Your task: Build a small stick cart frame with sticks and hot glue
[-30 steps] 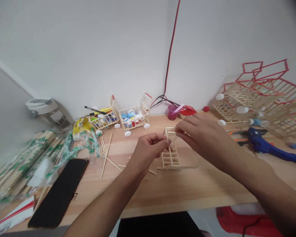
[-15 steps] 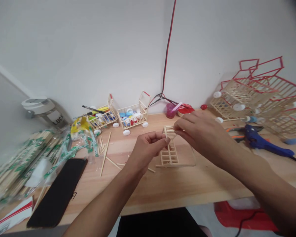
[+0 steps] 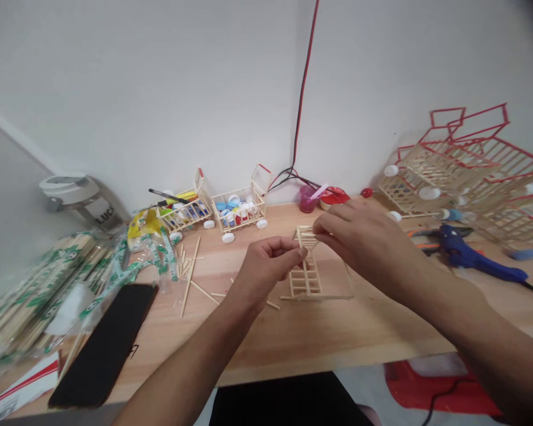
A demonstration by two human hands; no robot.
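A small frame of thin wooden sticks (image 3: pixel 310 284), with ladder-like rungs, stands on the wooden table in front of me. My left hand (image 3: pixel 273 260) pinches a stick of this frame between thumb and forefinger on its left side. At the frame's upper right, my right hand (image 3: pixel 350 234) has its fingers pressed together on the end of a top stick. The fingertips and part of the frame's right side are hidden behind that hand.
Loose sticks (image 3: pixel 189 278) and a black phone (image 3: pixel 104 346) lie left, beside wrapped chopsticks (image 3: pixel 39 290). Two small stick carts (image 3: pixel 240 216) with bottle caps stand at the back. To the right are a blue glue gun (image 3: pixel 475 254) and larger red-trimmed carts (image 3: pixel 462 160).
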